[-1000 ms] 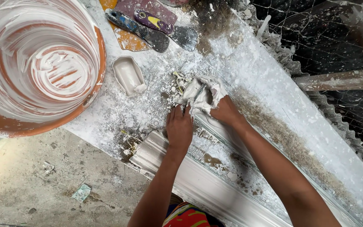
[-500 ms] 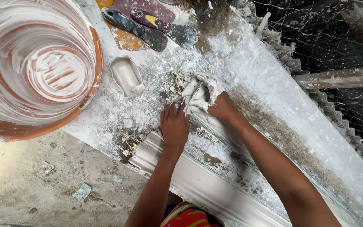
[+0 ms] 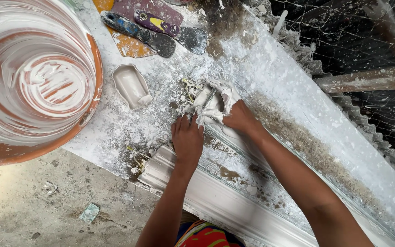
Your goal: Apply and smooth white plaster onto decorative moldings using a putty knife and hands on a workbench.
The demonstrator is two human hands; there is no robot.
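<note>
Hands at work on wet plaster, seen from above on a white-dusted desk (image 3: 270, 68). The left hand (image 3: 187, 139) lies flat, palm down and fingers spread, grasping nothing; it presses on the near end of a long white moulding (image 3: 216, 196) that runs from the middle of the scene toward the near right. The right hand (image 3: 239, 118), just right of the left, is clenched around a wad (image 3: 213, 100) of plaster-soaked fibre, which sits on the desk at the far end of the moulding, touching both hands' fingertips.

The wad looks soft, wet and slippery, likely to sag and shed lumps; it seems best gathered from underneath with the whole hand rather than pinched. The moulding looks stiff but brittle, probably heavy for its length, and safest held along its thick edge with support at more than one place.

Left of the hands, a small grey scoop (image 3: 131, 86) lies on the desk. Far left, a large orange bucket (image 3: 37, 82) smeared inside with white plaster overhangs the desk edge. At the far side, two scrapers (image 3: 161, 32) with paint-stained handles rest on coloured boards. Wire mesh (image 3: 353, 27) covers the far right. Bare dusty floor (image 3: 33, 206) shows near left.
</note>
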